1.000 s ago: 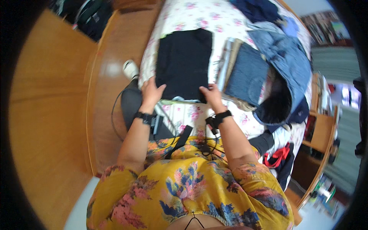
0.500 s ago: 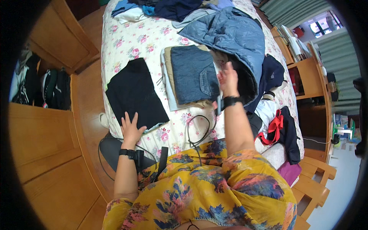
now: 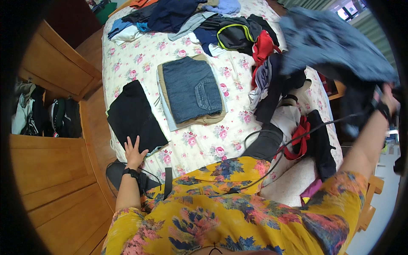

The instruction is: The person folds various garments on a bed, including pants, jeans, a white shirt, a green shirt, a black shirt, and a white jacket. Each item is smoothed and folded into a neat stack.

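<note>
Left hand (image 3: 134, 154): it is laid palm down, fingers spread wide, on the near end of the black folded cloth.
Right hand (image 3: 389, 102): it is stretched far out to the right, just beside the blue jacket; it is blurred, so whether the fingers are closed on it cannot be told.
Black folded cloth (image 3: 134, 110): it is laid flat on the left side of the bed, under the left hand.
Blue jacket (image 3: 331, 46): it is seen up in the air, blurred, over the right side of the bed.
Jeans (image 3: 182, 85): they are folded on top of a tan cloth (image 3: 162, 85), to the right of the black one and apart from it.
Bed (image 3: 199, 142): it is covered with a white sheet with pink flowers.
Clothes heap (image 3: 174, 17): it is spread messily across the far end.
Red strap (image 3: 302, 146): it is seen at the right, near dark clothes (image 3: 321, 136).
Cupboard (image 3: 55, 161): more clothes are kept inside it, at the left.
</note>
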Available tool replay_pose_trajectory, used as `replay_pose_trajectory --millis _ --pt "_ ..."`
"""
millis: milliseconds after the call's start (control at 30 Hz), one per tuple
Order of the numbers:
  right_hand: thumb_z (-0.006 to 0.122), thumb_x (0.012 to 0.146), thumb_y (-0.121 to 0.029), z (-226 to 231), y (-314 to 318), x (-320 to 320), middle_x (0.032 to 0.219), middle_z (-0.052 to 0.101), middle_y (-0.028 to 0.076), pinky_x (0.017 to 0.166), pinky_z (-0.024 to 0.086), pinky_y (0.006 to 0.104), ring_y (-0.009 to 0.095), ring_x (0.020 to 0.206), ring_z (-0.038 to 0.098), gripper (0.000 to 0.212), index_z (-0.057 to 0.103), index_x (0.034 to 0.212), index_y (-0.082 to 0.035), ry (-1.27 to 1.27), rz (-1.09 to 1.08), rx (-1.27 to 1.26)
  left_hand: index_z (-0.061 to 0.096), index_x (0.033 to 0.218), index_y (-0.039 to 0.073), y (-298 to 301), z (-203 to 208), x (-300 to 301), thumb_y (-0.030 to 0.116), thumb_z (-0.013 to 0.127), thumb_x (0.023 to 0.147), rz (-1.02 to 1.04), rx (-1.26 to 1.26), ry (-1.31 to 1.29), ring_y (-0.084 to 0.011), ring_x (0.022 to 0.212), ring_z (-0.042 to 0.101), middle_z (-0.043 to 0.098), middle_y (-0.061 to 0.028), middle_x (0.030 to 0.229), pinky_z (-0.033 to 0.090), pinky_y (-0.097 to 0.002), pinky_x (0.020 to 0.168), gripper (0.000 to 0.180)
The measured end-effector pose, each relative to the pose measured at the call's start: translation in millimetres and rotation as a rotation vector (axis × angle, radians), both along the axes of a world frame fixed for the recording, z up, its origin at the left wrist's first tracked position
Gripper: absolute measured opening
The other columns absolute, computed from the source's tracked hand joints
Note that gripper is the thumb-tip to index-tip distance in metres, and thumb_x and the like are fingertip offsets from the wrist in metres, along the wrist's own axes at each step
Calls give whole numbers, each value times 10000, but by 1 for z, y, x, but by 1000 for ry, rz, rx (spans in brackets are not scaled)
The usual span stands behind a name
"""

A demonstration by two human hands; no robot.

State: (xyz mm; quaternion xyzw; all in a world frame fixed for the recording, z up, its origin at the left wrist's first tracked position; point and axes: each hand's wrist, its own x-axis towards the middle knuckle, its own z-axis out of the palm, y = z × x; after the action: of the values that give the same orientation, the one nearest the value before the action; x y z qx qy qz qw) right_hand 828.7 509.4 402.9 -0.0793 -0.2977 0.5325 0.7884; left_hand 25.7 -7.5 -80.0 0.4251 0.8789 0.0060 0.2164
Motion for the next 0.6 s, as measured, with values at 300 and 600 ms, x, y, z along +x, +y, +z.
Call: replay_pose_trajectory --millis 300,600 --pt "479 921 -249 -192 -179 169 814 605 142 625 478 379 259 719 572 312 569 993 41 -461 -993 -858 326 1453 274 24 28 15 379 690 799 7 -87 167 -387 1412 125 107 -140 1556 159 -605 1083 756" --pt "571 900 -178 -410 -86 -158 767 620 68 554 469 240 135 656 583 215 602 978 20 -515 -188 -837 271 1474 256 40 -9 43 472 440 947 29 10 263 -362 1417 129 146 -145 1547 104 -639 1074 594"
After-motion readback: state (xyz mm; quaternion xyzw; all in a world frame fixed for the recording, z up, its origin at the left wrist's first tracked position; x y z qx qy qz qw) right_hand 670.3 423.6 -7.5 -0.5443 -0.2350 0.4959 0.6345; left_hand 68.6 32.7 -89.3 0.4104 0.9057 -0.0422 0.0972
